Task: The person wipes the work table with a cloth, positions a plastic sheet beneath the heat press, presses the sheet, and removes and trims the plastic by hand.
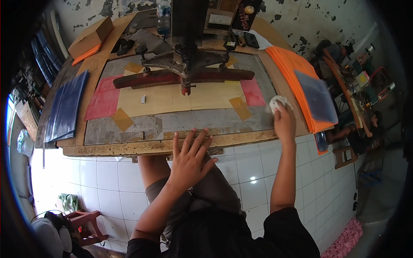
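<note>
My right hand [284, 121] is closed on a crumpled white cloth [278, 103] at the right edge of the grey metal plate [172, 122]. Fingers spread, my left hand [189, 157] rests at the wooden front edge of the table and holds nothing. Ahead of it, a yellow sheet [172, 101] lies on the plate, with red pieces [103, 98] at its ends and strips of brown tape [240, 108]. A small pale piece [143, 99] lies on the sheet. Over the sheet stands a dark metal press with a long bar [202, 77].
Orange sheets [292, 69] are stacked at the right with a clear plastic sleeve [316, 96] on top. Dark blue plastic folders [66, 107] lie at the left. At the back are a cardboard box [91, 38], a water bottle [163, 17] and a phone [251, 40]. Another person [372, 129] sits far right.
</note>
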The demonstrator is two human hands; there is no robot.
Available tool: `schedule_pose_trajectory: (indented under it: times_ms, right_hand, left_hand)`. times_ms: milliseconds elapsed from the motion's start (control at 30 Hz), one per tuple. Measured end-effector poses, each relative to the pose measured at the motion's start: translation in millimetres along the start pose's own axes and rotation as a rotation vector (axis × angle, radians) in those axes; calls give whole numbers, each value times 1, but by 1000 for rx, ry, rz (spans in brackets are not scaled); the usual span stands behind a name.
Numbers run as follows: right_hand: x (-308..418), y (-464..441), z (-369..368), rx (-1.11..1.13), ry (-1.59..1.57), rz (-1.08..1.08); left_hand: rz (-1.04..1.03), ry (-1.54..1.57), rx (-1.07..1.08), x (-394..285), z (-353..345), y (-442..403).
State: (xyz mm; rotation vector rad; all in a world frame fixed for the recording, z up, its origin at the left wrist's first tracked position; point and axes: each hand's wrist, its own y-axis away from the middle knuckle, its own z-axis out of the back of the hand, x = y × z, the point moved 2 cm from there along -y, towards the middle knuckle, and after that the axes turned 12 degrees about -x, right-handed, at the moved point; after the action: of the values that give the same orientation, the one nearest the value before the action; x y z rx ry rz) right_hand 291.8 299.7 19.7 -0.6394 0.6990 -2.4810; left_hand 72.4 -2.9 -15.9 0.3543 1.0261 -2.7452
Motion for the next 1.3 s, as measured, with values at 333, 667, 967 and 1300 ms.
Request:
schedule_pose_trajectory:
  times_ms: [333,667,967,1300]
  right_hand:
    - [80,95,23,-30,-358,351]
    - [32,108,32,-113,-133,231]
    - [70,85,7,-200,-141,304]
    - [71,12,-32,-42,-246,388]
  left_hand:
    - [13,10,52,2,2,0]
    - [4,-23,22,-1,2,1]
    - [-91,-37,74,7,8,-29]
    - [-116,-25,89,38,-5,-68]
